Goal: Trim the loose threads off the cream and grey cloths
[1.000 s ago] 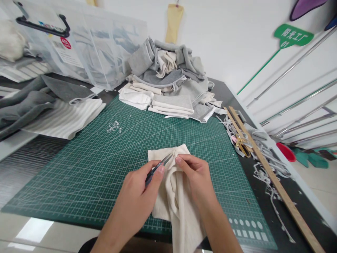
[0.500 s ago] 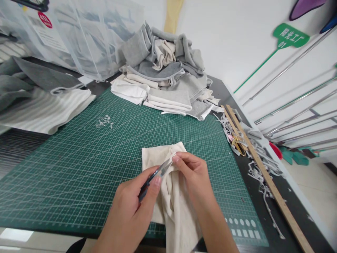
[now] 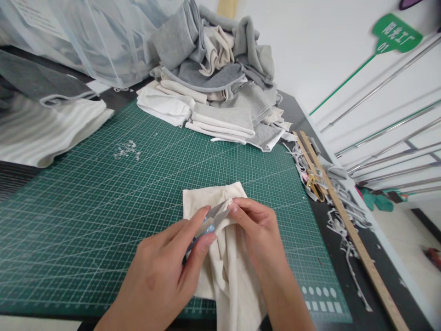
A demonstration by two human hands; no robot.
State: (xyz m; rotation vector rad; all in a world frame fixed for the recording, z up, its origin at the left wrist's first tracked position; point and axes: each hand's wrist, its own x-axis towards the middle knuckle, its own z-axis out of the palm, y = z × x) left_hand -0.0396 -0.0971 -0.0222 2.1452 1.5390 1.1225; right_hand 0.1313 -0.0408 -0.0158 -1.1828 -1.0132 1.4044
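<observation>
My left hand (image 3: 172,257) is closed around a pair of thread snips (image 3: 211,224) with blue on the handle. The blades point up and right, their tips at a small folded bit of cream cloth (image 3: 223,271). Between thumb and fingers, my right hand (image 3: 257,225) pinches the cloth right beside those tips. Part of the cloth lies flat on the green cutting mat (image 3: 144,207), and the rest hangs in folds over the near edge. Most of the snips' handle is hidden in my left hand.
Piled grey, cream and white cloths (image 3: 220,92) stand at the back, before a clear plastic bin (image 3: 103,41). Striped cloth (image 3: 51,128) lies at left, with white scraps (image 3: 127,151) nearby. Along the right edge are wooden rulers (image 3: 347,220), cord trimmings (image 3: 339,225) and gold-handled scissors (image 3: 315,186).
The snips' blades have turned and now sit closer around the cloth at my right fingertips. My left hand has rotated slightly. The whole view has shifted a little with my head.
</observation>
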